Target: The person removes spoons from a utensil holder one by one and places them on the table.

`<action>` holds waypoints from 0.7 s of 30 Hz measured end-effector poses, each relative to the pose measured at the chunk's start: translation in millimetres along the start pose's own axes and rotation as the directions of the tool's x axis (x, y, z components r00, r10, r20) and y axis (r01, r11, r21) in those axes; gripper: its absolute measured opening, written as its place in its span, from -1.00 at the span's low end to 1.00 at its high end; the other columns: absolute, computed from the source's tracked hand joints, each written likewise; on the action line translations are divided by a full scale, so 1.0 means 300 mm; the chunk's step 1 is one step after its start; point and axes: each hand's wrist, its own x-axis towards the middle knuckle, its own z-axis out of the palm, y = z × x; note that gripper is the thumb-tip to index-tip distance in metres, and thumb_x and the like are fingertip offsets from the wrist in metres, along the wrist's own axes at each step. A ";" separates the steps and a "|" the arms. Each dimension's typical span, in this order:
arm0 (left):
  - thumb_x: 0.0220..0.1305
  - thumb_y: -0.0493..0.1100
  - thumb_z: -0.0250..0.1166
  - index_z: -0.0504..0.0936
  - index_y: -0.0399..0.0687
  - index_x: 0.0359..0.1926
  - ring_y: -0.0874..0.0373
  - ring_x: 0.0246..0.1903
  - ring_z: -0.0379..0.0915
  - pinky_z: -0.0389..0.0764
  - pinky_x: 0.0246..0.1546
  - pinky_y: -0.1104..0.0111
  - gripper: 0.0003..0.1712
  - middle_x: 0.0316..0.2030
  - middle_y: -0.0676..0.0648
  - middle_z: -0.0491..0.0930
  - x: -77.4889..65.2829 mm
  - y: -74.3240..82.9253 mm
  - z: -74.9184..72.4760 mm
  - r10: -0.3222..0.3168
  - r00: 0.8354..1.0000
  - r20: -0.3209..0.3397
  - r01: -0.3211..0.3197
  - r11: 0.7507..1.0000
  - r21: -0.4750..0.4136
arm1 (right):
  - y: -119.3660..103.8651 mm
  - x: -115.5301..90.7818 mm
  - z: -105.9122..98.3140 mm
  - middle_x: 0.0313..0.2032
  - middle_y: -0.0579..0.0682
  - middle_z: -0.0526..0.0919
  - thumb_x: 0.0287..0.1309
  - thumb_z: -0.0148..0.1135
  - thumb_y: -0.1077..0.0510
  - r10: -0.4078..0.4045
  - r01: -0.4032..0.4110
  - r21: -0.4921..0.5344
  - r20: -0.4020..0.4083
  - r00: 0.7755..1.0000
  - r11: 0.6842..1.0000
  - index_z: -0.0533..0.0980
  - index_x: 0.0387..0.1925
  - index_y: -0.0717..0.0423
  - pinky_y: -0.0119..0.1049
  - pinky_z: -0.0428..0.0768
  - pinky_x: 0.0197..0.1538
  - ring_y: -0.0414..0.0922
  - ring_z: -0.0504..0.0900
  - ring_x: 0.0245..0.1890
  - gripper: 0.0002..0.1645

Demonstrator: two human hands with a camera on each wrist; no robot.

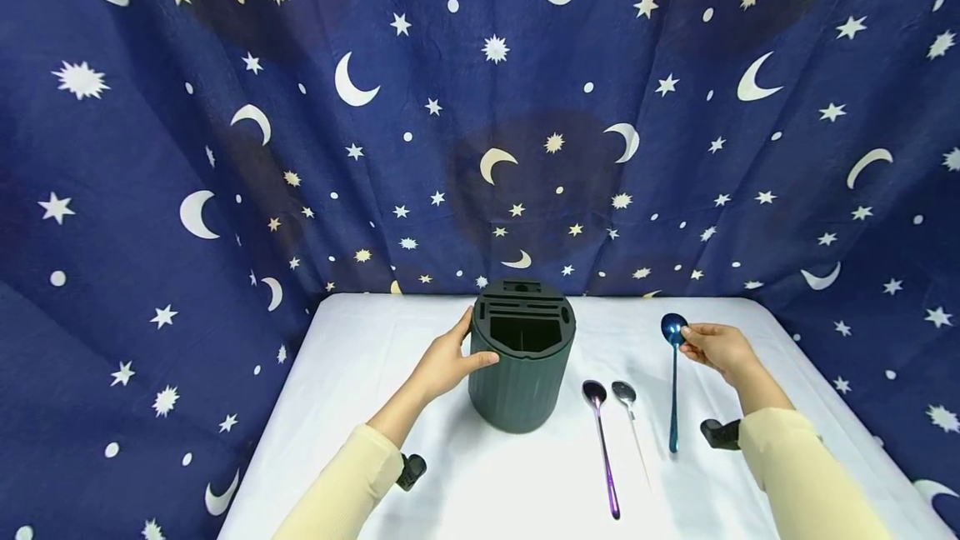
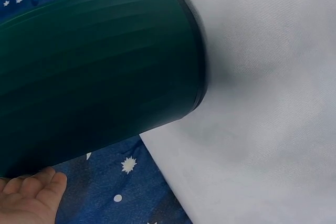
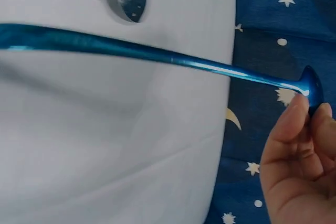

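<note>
A dark green ribbed utensil holder [image 1: 517,394] stands upright on the white table, its slotted top lid facing up. My left hand [image 1: 446,365] holds its upper left side, thumb at the front and fingers farther back. In the left wrist view, the holder's side fills much of the picture, with some fingers [image 2: 50,182] against it. My right hand [image 1: 720,348] pinches a shiny blue long-handled spoon [image 1: 673,390] by its bowl. The handle points down toward me, held off the tablecloth. Fingertips hide part of the bowl in the right wrist view.
Between the holder and the blue spoon lie a purple long-handled spoon [image 1: 603,440] and a silver spoon [image 1: 625,394] with a pale handle. White cloth covers the table [image 1: 367,332]. A blue curtain [image 1: 420,148] with moons and stars hangs behind and at both sides.
</note>
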 end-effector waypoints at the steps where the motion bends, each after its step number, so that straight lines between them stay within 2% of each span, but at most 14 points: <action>1: 0.05 0.27 0.28 -0.09 -0.03 0.44 0.02 0.28 0.08 0.21 0.19 0.07 0.10 0.33 -0.10 0.15 0.002 0.000 0.000 0.004 1.000 -0.001 -0.004 1.000 0.001 | 0.007 0.003 0.005 -0.53 -0.10 0.56 0.35 -0.11 0.29 0.006 -0.006 -0.004 0.000 1.000 1.000 0.07 0.11 0.74 -0.48 0.57 -0.32 -0.34 0.56 -0.52 -0.46; 8: 0.04 0.27 0.28 -0.09 -0.03 0.44 0.05 0.29 0.06 0.19 0.21 0.10 0.11 0.33 -0.07 0.13 0.005 -0.005 0.006 -0.009 1.000 -0.001 0.009 1.000 -0.004 | 0.054 0.023 0.031 -0.55 -0.09 0.55 0.35 -0.09 0.28 0.020 -0.020 -0.031 -0.004 1.000 0.999 0.10 0.09 0.75 -0.48 0.57 -0.35 -0.34 0.55 -0.53 -0.46; 21: 0.05 0.23 0.30 -0.08 -0.05 0.44 0.07 0.28 0.07 0.20 0.21 0.12 0.09 0.33 -0.06 0.14 0.005 0.007 0.010 0.000 1.000 0.005 0.000 1.000 -0.007 | 0.155 0.026 0.037 -0.61 -0.11 0.54 0.32 -0.06 0.29 0.057 -0.058 -0.043 -0.026 0.998 0.997 0.12 0.03 0.78 -0.49 0.57 -0.43 -0.33 0.54 -0.60 -0.47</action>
